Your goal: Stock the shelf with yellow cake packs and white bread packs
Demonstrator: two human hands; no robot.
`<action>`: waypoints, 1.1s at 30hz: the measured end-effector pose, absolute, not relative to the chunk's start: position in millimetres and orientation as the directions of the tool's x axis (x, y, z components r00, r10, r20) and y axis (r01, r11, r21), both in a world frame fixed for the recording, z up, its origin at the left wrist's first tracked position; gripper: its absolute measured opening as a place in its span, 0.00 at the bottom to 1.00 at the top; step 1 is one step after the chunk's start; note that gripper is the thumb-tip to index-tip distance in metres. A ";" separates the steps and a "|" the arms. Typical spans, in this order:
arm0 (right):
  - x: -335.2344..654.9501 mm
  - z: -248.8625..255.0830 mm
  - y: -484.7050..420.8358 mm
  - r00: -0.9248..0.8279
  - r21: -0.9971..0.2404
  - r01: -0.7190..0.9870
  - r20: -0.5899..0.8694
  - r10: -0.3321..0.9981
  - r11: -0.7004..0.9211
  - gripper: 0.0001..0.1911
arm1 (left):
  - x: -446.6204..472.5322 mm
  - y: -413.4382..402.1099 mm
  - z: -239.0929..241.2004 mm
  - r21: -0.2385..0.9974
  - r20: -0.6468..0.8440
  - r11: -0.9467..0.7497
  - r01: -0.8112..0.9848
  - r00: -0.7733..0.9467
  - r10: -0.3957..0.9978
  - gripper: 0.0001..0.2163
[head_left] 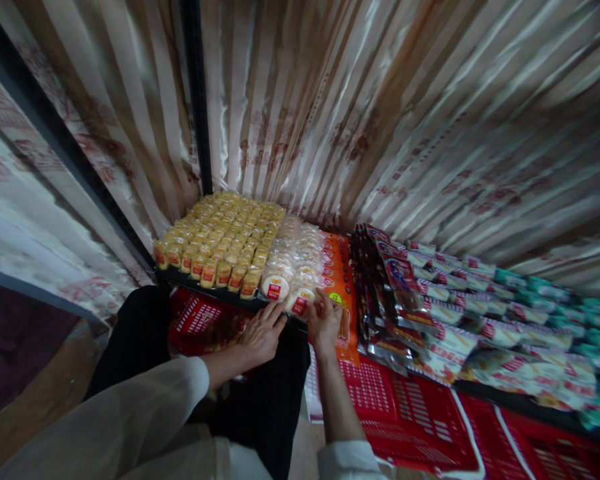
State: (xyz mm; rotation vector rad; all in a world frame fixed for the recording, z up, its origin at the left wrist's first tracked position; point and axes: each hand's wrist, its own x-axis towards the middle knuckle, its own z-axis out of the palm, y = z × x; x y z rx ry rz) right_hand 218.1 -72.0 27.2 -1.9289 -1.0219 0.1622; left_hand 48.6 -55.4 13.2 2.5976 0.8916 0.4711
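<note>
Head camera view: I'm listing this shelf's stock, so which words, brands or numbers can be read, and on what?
No text is readable.
Round white packets, by the right hand: red-and-white labels, print blurred.
Yellow packets: red labels, too small.
Orange packets: yellow-green round mark, print blurred.
Dark packets and green-and-white packets: print blurred.
Red baskets: no text seen.

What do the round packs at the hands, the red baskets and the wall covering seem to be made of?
Round packs: clear glossy plastic film, it seems, since pale contents show through.
Red baskets: rigid moulded plastic, judging by the even grid of holes.
Wall covering: probably satin-like fabric, given its shiny, folded stripes.
</note>
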 end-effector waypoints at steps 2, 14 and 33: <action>211.5 28.4 -74.6 0.655 -0.754 0.604 0.284 0.701 -0.259 0.29 | 49.0 -54.3 11.6 0.442 0.224 -0.731 0.519 0.725 0.651 0.24; 196.7 20.0 -66.4 0.591 -0.645 0.711 0.332 0.735 -0.281 0.32 | 49.5 -48.5 6.8 0.480 0.294 -0.723 0.496 0.686 0.666 0.22; 203.5 6.5 -52.7 0.584 -0.636 0.730 0.391 0.711 -0.250 0.29 | 49.0 -46.0 3.6 0.472 0.350 -0.744 0.472 0.675 0.650 0.21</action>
